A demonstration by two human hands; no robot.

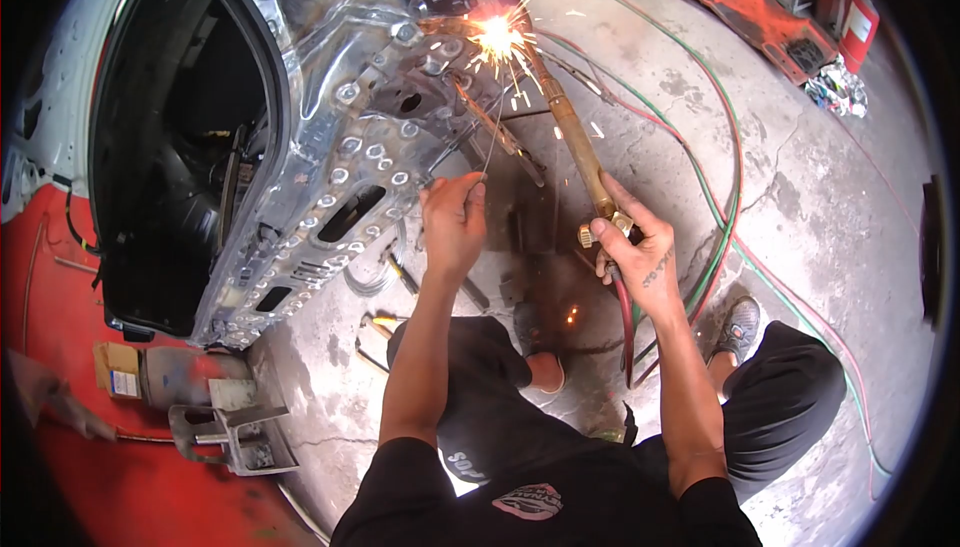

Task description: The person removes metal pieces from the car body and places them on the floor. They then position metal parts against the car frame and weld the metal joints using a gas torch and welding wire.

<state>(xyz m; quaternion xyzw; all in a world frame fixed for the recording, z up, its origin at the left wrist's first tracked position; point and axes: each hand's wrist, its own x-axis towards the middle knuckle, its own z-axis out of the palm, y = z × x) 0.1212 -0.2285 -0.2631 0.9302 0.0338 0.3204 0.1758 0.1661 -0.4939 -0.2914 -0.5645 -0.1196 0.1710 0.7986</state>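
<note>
My right hand is closed round the brass handle of a gas torch, near its valves. The torch slants up and left toward a bright flame with flying sparks at the edge of the metal car body. Between the fingertips of my left hand a thin wire rod is pinched, and it rises toward the sparks. Glare hides the spot where the torch tip and rod end. Rusty locking pliers hang from the metal just below the sparks.
Red and green hoses loop over the concrete floor at the right and run down past my leg. A red metal ramp lies at the upper right, beside a red canister. At the lower left are a metal stand and a small box.
</note>
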